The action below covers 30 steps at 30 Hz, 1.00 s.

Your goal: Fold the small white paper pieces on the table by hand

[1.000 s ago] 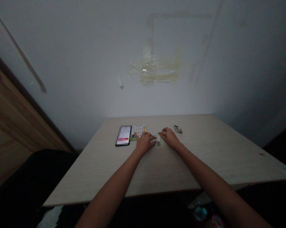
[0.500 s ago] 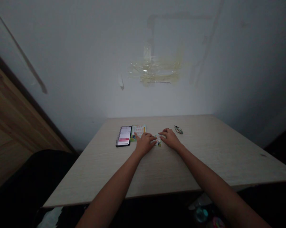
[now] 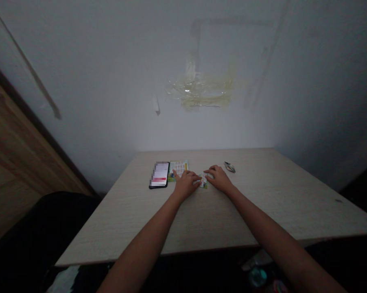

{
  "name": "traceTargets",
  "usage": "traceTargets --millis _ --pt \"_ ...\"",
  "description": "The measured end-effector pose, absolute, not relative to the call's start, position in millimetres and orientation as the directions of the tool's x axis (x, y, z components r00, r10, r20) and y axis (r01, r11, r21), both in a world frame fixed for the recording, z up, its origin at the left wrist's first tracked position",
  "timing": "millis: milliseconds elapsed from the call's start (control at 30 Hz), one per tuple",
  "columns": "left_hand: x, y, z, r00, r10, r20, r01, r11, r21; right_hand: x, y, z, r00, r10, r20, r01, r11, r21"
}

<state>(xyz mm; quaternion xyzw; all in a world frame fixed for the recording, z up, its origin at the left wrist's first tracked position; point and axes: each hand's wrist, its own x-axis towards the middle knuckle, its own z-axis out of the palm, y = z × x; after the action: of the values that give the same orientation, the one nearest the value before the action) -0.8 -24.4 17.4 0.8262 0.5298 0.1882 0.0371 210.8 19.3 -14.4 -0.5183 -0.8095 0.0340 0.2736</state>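
Note:
A small printed card (image 3: 203,181), white with green and coloured marks, lies on the table between my hands. My left hand (image 3: 187,184) comes at it from the left, thumb and forefinger closed on its left edge, with the outer fingers spread over the corner of a larger printed sheet (image 3: 179,167). From the right, my right hand (image 3: 219,179) has its thumb and bent fingers at the card's upper right edge. The fingertips partly cover the card, and its exact grip is small and dim.
A phone (image 3: 159,175) with a lit screen lies left of the sheet. Behind my right hand is a small crumpled wrapper-like piece (image 3: 230,167). The pale table (image 3: 198,228) meets a wall (image 3: 110,101) with old tape (image 3: 202,91). A wooden panel (image 3: 9,150) stands left.
The view has shifted very slightly. My hands stay in nearly the same place around the small card, and a little more of the card shows between them.

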Motion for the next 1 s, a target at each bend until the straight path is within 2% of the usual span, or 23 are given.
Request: traceTargets --millis 533,1000 --pt "-0.6 -24.0 15.6 0.339 0.892 0.298 0.851 -0.426 0.306 204.8 14.6 -7.7 -0.24 0.908 0.343 0.867 0.36 -0.345" --pt "-2.4 -20.7 12.4 0.364 0.883 0.297 0.849 -0.446 0.284 206.9 11.6 -6.5 -0.301 0.902 0.309 0.86 0.397 -0.32"
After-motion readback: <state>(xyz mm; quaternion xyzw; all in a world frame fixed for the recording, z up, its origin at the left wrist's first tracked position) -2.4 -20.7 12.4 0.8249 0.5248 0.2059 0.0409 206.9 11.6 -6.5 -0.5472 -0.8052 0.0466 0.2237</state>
